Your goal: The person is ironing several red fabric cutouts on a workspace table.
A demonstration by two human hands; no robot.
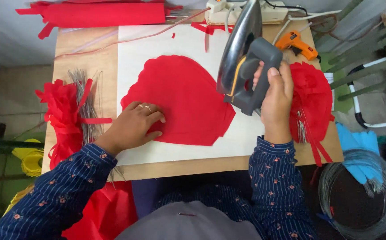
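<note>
My dark patterned sleeves (55,191) lie closest, reaching over the wooden worktop (86,53). My left hand (135,126) presses flat, fingers spread, on the lower left edge of a red paper petal (184,100) lying on a white sheet (157,42). My right hand (276,95) is clamped around the grey handle of an iron (242,53), tilted up just above the petal's right side.

Glossy metal iron (239,42), seemingly matt paper (184,100)

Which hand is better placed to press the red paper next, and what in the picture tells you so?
Probably the right hand: it grips the iron, raised just above the red paper. The left hand lies flat on the paper's edge, holding it down.
</note>
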